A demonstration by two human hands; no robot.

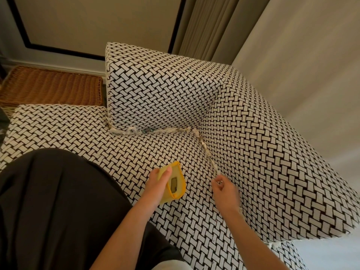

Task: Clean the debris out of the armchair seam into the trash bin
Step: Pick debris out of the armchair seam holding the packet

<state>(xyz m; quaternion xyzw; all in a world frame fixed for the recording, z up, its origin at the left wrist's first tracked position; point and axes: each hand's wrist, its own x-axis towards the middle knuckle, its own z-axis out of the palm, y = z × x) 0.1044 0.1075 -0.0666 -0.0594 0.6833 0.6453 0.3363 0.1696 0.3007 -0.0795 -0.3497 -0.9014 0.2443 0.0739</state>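
Note:
The armchair (pixel 175 90) is covered in black-and-white woven-pattern fabric. Pale shredded debris (pixel 144 131) lines the seam under the back cushion and runs down the right seam (pixel 206 151) beside the armrest. My left hand (pixel 157 182) grips a small yellow bin (pixel 175 184) over the seat, thumb on its rim, opening facing the seam. My right hand (pixel 222 187) pinches a bit of debris at the lower end of the right seam.
A brown wicker basket (pixel 50 86) stands at the back left behind the low left armrest (pixel 54 121). My dark-clothed leg (pixel 58 201) rests on the seat's left part. Beige curtains (pixel 214 26) and a wall are behind the chair.

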